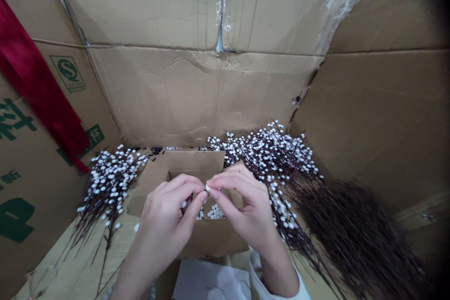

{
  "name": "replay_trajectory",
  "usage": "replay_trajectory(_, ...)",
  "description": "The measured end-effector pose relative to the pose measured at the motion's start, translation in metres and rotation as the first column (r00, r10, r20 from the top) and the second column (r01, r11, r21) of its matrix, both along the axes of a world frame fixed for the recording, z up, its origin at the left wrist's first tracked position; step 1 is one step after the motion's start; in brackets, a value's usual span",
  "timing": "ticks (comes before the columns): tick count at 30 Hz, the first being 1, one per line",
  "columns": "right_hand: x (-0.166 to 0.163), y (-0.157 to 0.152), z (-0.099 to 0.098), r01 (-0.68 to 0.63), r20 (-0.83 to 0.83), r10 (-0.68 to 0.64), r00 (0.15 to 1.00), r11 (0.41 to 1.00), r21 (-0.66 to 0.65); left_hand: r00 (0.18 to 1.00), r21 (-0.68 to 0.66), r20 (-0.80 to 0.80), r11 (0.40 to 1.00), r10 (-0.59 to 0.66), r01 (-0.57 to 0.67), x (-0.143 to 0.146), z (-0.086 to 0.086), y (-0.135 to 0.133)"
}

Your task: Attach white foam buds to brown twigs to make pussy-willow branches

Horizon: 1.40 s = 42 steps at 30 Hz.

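Note:
My left hand (172, 208) is closed in a pinch on a thin dark twig, mostly hidden behind the fingers; a white berry shows in the gap of that hand. Opposite it, my right hand (246, 201) pinches a small white berry (208, 188) between thumb and fingers. The fingertips of both hands almost meet at this berry. Beneath them stands an open cardboard box (211, 239), with loose white berries (215, 212) inside, partly covered by my hands.
Finished-looking berry branches (108, 178) lie at the left, and more berry branches (270, 154) are heaped behind and right of the box. A thick bundle of bare brown twigs (355, 234) lies at right. Cardboard walls (168, 89) enclose the surface; a red ribbon (38, 75) hangs left.

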State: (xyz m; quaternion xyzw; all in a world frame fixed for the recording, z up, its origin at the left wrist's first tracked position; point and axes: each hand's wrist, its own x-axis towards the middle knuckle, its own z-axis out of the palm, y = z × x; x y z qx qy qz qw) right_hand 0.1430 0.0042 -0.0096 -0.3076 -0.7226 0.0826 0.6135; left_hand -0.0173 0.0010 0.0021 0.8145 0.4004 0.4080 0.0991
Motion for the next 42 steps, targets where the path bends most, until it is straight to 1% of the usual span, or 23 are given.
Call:
replay_trajectory(6, 0.0030, -0.0009, -0.0003, -0.008, 0.041, 0.008, 0.999, 1.000, -0.006, 1.000, 0.004, 0.000, 1.000, 0.009, -0.009, -0.0004, 0.0008, -0.0009)
replay_trajectory(10, 0.0006, -0.0001, -0.0009, -0.009, 0.028, 0.008, 1.000, 1.000, 0.008, 1.000, 0.003, 0.001, 1.000, 0.016, -0.016, -0.0013, -0.0002, -0.0012)
replay_trajectory(17, -0.0028, 0.0005, -0.0023, 0.018, 0.022, -0.018, 1.000, 1.000, 0.012, 1.000, 0.051, -0.003, 0.998, 0.028, -0.028, -0.0045, -0.0023, 0.0007)
replay_trajectory(23, -0.0040, -0.0005, -0.0012, 0.023, -0.002, -0.023, 1.000, 1.000, -0.002, 0.999, 0.045, -0.024, 0.999, 0.025, -0.024, -0.0030, -0.0015, -0.0005)
replay_trajectory(27, -0.0047, -0.0014, -0.0006, 0.010, -0.003, -0.010, 1.000, 1.000, -0.004, 0.999, 0.017, -0.024, 1.000, 0.027, -0.027, -0.0015, -0.0012, 0.0000)
replay_trajectory(35, -0.0043, -0.0010, -0.0019, 0.012, 0.018, -0.012, 1.000, 1.000, 0.002, 0.999, -0.016, -0.005, 0.999, 0.034, -0.034, -0.0027, -0.0049, 0.0025)
replay_trajectory(42, -0.0037, 0.0004, -0.0027, 0.009, 0.025, -0.010, 1.000, 1.000, 0.014, 0.999, 0.021, 0.002, 0.999, 0.038, -0.038, 0.0004, -0.0045, 0.0045)
